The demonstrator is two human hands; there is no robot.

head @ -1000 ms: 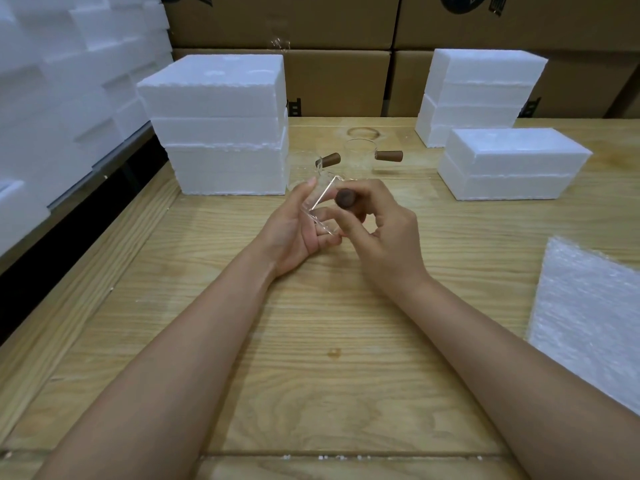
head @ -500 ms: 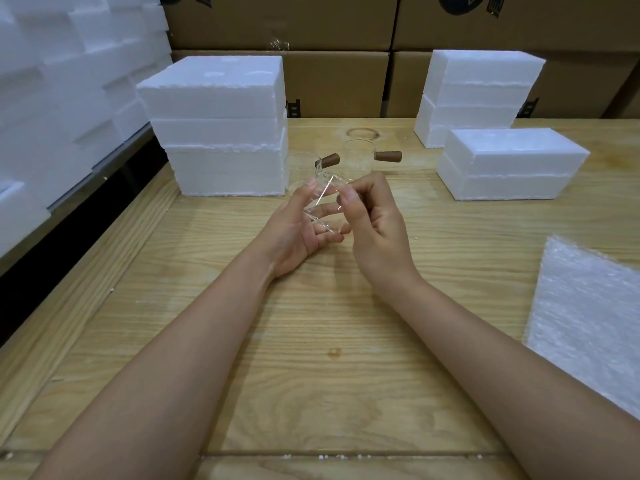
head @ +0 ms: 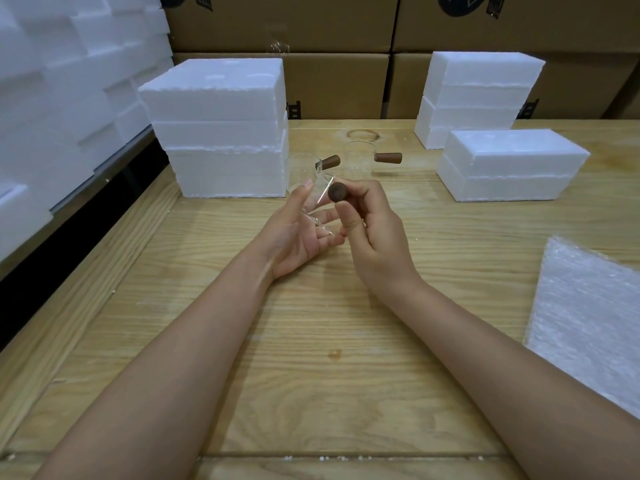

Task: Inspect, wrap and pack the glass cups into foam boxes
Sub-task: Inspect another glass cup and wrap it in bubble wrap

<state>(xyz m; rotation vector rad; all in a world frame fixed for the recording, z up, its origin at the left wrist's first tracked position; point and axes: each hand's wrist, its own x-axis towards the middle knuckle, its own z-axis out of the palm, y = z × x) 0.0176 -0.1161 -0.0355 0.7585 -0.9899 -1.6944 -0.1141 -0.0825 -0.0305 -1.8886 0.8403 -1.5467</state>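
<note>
A clear glass cup [head: 317, 206] with a brown wooden handle [head: 337, 192] is held tilted above the wooden table [head: 311, 341]. My left hand [head: 298, 233] cradles the glass body with thumb on top and fingers underneath. My right hand [head: 374, 233] pinches the wooden handle, whose round end faces me. Behind them two more glass cups stand upright on the table, one [head: 304, 166] on the left and one [head: 358, 157] on the right, each with a brown handle pointing right.
White foam boxes are stacked at back left [head: 221, 129], back right [head: 478, 95], and one pair lies lower at right [head: 509, 164]. A sheet of bubble wrap [head: 588, 320] lies at the right edge. Cardboard boxes [head: 339, 26] line the back; more foam [head: 52, 81] is on the left.
The right hand has turned the cup by its handle, so the handle's round end now shows again. The left hand stays under the glass.
</note>
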